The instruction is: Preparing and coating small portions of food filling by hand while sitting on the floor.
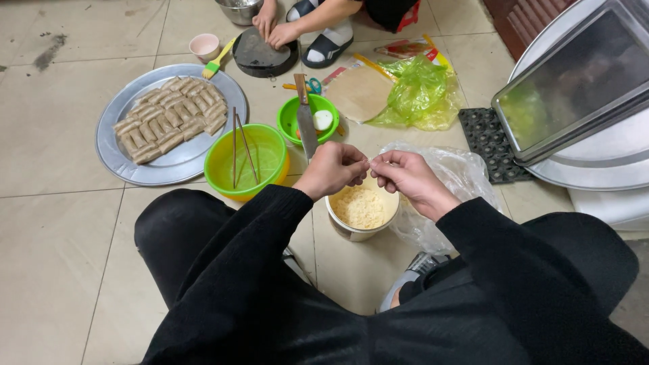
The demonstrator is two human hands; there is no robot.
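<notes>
My left hand [332,169] and my right hand [406,177] meet fingertip to fingertip above a cream tub [363,209] of pale yellow crumbs on the floor. Both hands pinch something small and thin between thumb and fingers; what it is I cannot tell. A clear plastic bag [451,174] lies just behind and under my right hand. My black sleeves and knees fill the lower part of the view.
A green bowl [247,162] with chopsticks sits to the left, a smaller green bowl [307,116] with a knife beyond it. A round metal tray [169,122] holds several rolls. Another person's hands [274,27] press on a dark round board. Metal trays [581,94] stack at right.
</notes>
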